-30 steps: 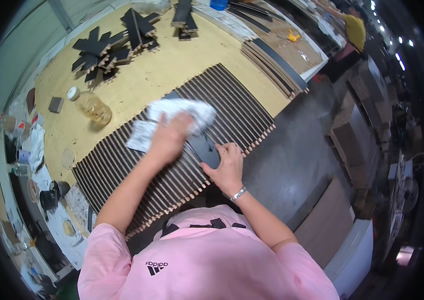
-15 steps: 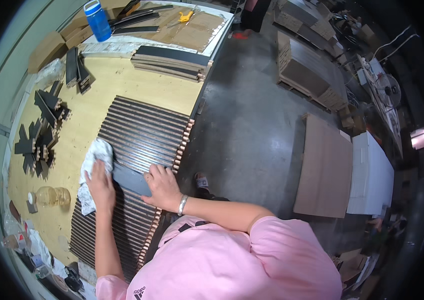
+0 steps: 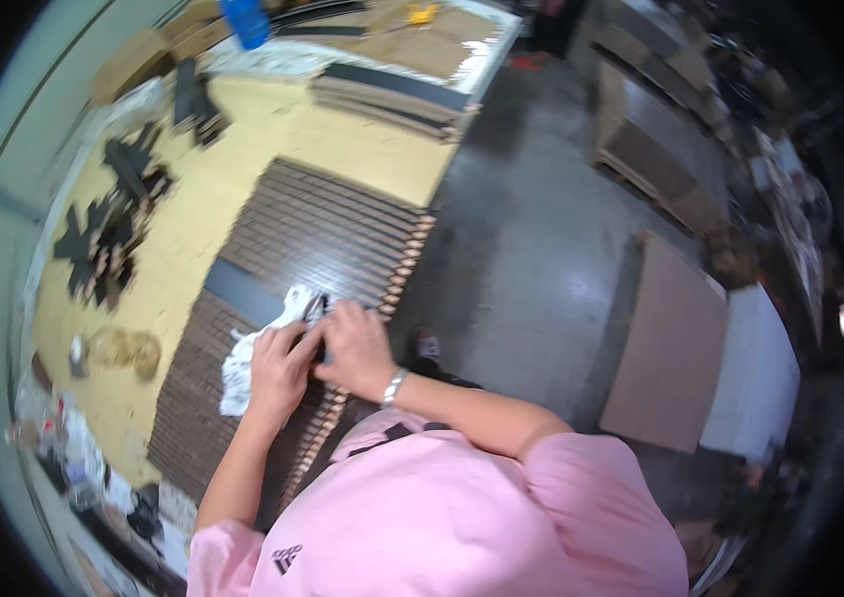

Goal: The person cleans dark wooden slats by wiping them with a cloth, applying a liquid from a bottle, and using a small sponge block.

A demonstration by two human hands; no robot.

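Observation:
Rows of narrow dark strips (image 3: 322, 221) with pale wooden ends stand side by side on the yellow table. One dark flat strip (image 3: 241, 289) lies across them, broad face up. My left hand (image 3: 281, 373) presses a crumpled white cloth (image 3: 237, 373), marked with dark smudges, near the strip's right end. Touching it from the right, my right hand (image 3: 357, 348) has its fingers curled over that end, which is mostly hidden by both hands and the cloth. Motion blurs the picture slightly.
Loose dark offcuts (image 3: 128, 174) lie in a heap at the left of the yellow table (image 3: 213, 184). A clear bottle of yellowish liquid (image 3: 123, 350) lies below them. More strips (image 3: 387, 99) are stacked at the far edge, near a blue bottle (image 3: 246, 22). Board stacks (image 3: 656, 149) stand on the floor at right.
My left hand has slid the cloth along the flat strip, rightward to my right hand. My right hand has closed in at the strip's end. The whole view has shifted.

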